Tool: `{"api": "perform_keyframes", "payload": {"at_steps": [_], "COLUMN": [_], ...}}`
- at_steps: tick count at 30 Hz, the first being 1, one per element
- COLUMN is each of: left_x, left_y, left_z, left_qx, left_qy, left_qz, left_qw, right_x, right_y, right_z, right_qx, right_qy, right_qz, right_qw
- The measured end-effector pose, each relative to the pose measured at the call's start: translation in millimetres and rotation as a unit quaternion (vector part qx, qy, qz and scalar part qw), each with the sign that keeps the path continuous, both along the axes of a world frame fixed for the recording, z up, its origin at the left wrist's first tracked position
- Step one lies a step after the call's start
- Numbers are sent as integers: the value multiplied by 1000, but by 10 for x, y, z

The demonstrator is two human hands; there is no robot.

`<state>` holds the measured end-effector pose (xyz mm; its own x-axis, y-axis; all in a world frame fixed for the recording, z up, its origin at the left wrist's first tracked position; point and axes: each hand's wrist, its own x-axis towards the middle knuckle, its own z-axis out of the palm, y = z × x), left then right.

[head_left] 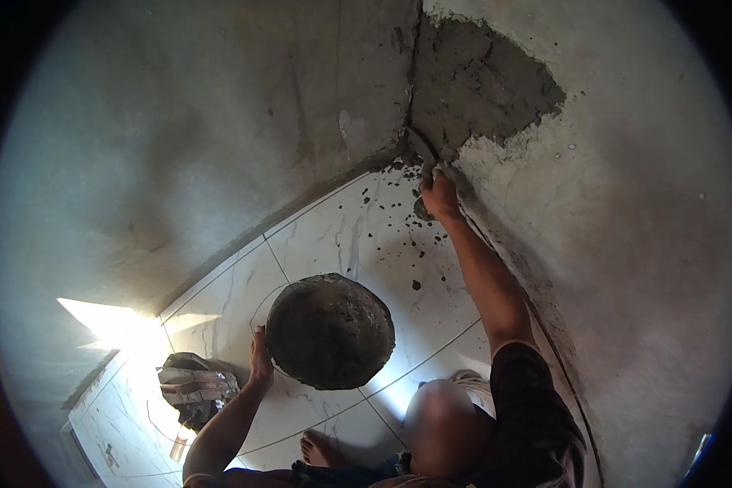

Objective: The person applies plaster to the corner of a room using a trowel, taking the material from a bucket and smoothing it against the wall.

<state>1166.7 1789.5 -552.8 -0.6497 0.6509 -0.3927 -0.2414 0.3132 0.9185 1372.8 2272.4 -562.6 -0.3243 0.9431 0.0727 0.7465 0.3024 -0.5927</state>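
My right hand [440, 196] is closed around a trowel [422, 149], whose grey blade reaches into the corner where two walls meet the floor. Dark, damp mortar [480, 85] fills a rough-edged patch on the right-hand wall just above the blade. At the left side of a round, mortar-crusted bucket [331, 332], my left hand [260, 358] grips the edge; part of its fingers is hidden. The bucket's inside is coated with grey mortar, and a thin wire handle [256, 311] loops out on its left.
Mortar crumbs [416, 285] lie scattered over the white marbled floor tiles [317, 244] below the corner. Left of my left forearm stands a mortar-caked container [193, 382] with pale bars across it. A bare foot [320, 449] shows near the lower edge. Sunlight glares at left.
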Motion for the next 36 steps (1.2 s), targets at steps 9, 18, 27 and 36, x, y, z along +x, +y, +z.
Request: {"api": "perform_keyframes", "payload": {"at_steps": [9, 18, 27, 36], "left_x": [45, 118, 17, -83], "left_y": [69, 127, 85, -71], "left_z": [91, 53, -53, -123], "left_qx": [-20, -19, -22, -50], "left_qy": [-16, -8, -31, -40], "left_qz": [11, 26, 22, -20], "left_qw": [1000, 999, 999, 998], "right_x": [78, 515, 588, 631], "right_y": [-126, -296, -268, -175], "right_z": [945, 1224, -75, 576], "right_qx": [-171, -70, 31, 28], "right_qy": [170, 302, -7, 83], "right_qz": [-8, 23, 47, 47], "right_qw": [970, 951, 998, 995]}}
